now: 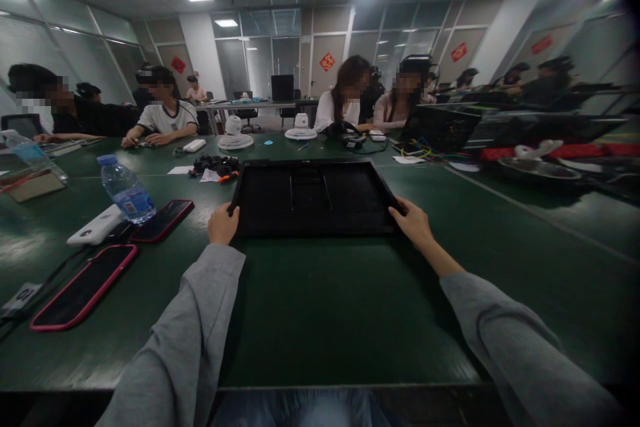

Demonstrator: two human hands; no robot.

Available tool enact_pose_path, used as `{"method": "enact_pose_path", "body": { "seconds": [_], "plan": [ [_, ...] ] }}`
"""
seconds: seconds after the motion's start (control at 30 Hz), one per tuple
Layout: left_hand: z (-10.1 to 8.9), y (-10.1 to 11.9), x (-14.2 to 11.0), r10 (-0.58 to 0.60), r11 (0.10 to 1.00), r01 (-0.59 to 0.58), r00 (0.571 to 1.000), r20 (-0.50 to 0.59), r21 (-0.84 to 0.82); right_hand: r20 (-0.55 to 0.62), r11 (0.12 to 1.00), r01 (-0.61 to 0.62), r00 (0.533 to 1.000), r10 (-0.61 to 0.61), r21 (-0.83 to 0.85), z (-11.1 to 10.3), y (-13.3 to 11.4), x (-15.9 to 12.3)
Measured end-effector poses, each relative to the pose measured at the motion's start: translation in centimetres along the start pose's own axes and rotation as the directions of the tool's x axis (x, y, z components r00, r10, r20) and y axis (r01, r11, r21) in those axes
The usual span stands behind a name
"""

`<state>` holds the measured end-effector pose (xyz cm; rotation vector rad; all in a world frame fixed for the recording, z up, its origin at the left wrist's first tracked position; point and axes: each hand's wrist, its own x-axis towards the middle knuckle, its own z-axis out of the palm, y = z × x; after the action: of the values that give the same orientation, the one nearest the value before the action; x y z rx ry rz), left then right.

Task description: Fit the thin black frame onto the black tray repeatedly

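A black, shallow, rectangular tray-like panel [265,203] with raised edges lies on the green table in front of me. Two thin metal rods and a darker crosspiece show in its middle. At its left edge, my left hand [223,223] has its thumb over the rim and its fingers wrapped round the side. My right hand [413,219] grips the opposite edge the same way, the thumb reaching inward. The fingers beneath both edges are partly hidden.
On the green table [345,313], a water bottle [127,190], a white device [96,225] and two red-edged phones [85,287] [163,221] lie to the left. Behind the panel are black straps [215,165] and small white fans [235,140]. Several people sit beyond; computer equipment [443,127] stands right.
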<state>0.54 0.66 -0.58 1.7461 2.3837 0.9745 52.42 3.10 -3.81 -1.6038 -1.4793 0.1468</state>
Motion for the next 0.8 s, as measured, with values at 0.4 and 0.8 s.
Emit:
{"method": "enact_pose_path", "body": {
  "seconds": [0.4,0.8],
  "plan": [
    [-0.47,0.34,-0.29,0.001,1.0,-0.001,1.0,0.006,-0.011,-0.018,0.999,0.005,1.0,-0.005,-0.036,0.16,-0.25,-0.18],
    [-0.3,0.25,-0.22,0.011,1.0,-0.011,1.0,-0.007,0.015,-0.033,0.997,-0.032,0.999,0.03,-0.067,0.18,-0.62,-0.16]
  ]
}}
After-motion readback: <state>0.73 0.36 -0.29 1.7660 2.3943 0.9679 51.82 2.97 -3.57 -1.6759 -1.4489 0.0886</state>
